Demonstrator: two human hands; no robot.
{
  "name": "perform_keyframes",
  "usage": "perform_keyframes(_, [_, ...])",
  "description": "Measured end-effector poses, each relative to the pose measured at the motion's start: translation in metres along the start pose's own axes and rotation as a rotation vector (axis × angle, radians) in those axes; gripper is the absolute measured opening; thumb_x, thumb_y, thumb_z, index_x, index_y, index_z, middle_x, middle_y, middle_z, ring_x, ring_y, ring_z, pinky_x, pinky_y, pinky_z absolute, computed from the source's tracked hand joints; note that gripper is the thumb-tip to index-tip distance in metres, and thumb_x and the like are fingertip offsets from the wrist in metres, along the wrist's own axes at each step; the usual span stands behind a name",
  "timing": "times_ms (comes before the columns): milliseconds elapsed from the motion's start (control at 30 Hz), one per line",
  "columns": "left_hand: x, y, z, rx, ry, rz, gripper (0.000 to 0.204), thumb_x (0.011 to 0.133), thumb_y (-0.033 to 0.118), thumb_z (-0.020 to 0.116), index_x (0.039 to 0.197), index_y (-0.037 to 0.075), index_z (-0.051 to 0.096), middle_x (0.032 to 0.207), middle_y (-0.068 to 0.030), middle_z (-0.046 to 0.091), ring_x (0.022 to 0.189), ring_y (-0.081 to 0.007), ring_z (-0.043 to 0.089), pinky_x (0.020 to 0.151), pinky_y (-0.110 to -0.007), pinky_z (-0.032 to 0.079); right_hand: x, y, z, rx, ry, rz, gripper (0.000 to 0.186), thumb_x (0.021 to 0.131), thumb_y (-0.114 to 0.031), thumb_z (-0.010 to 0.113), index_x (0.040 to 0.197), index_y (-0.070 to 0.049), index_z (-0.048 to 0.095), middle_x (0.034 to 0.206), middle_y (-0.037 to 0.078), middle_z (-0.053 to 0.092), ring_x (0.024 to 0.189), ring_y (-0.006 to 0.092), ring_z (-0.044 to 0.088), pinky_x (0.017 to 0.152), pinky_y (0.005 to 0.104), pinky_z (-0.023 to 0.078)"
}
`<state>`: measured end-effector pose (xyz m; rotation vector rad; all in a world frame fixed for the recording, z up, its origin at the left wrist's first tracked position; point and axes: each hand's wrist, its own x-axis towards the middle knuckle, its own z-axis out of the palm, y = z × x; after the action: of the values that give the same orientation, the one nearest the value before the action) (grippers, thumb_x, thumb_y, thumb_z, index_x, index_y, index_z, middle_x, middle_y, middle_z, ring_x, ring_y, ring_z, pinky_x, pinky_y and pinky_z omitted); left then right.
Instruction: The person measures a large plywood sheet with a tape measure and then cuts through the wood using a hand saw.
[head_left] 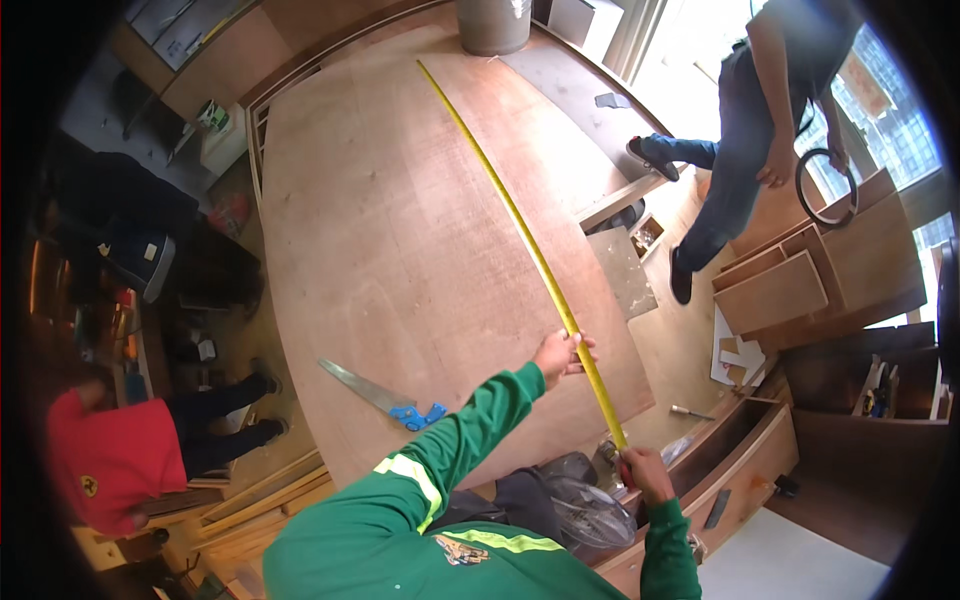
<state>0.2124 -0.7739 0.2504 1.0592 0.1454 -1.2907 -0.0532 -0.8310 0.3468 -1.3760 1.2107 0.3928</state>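
Observation:
A yellow tape measure (512, 212) is stretched lengthwise over a large plywood sheet (370, 200), its far end near the sheet's far edge. Close to the sheet's near right corner, my left hand (565, 358) is closed on the blade, with the fingers curled about its edge. My right hand (648, 472) grips the near end of the tape, just beyond the sheet; the case is mostly hidden in the palm. A handsaw (378, 394) with a blue handle lies flat on the plywood, left of my left forearm.
To the right, a person (745, 150) holds a black ring beside stacked boards (770, 295). A person in a red shirt (120, 455) is at the left, near wood strips (265, 500). An open drawer (735, 465) is by my right hand. A grey bucket (493, 25) stands at the far edge.

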Motion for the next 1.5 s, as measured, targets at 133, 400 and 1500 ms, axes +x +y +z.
perform_keyframes(133, [0.041, -0.004, -0.019, 0.117, 0.061, 0.028, 0.02, 0.095, 0.018, 0.035, 0.101, 0.003, 0.046, 0.095, -0.0105, 0.058, 0.082, -0.0249, 0.063, 0.073, -0.041, 0.054, 0.008, -0.006, 0.011, 0.058, 0.0, -0.003, 0.033, 0.085, -0.025, 0.046, 0.065, -0.001, 0.057, 0.05, 0.003, 0.048, 0.041, 0.0121, 0.045, 0.04, 0.0264, 0.035])
perform_keyframes(400, [0.166, 0.101, -0.059, 0.157, 0.117, 0.172, 0.026, 0.093, 0.02, 0.039, 0.108, 0.0, 0.046, 0.099, -0.0143, 0.057, 0.078, -0.0292, 0.063, 0.068, -0.041, 0.055, -0.076, 0.074, -0.029, 0.071, 0.071, 0.162, 0.029, 0.085, -0.022, 0.047, 0.065, -0.002, 0.055, 0.05, 0.003, 0.048, 0.039, 0.0118, 0.044, 0.038, 0.0258, 0.034])
perform_keyframes(1500, [-0.201, -0.209, -0.306, 0.155, 0.594, -0.532, 0.05, 0.09, 0.035, 0.047, 0.134, 0.014, 0.032, 0.117, -0.0107, 0.05, 0.095, -0.0292, 0.057, 0.073, -0.043, 0.05, 0.253, -0.052, -0.012, 0.087, 0.08, -0.117, 0.025, 0.085, -0.017, 0.048, 0.07, 0.001, 0.055, 0.053, 0.005, 0.05, 0.039, 0.0135, 0.045, 0.035, 0.0288, 0.037])
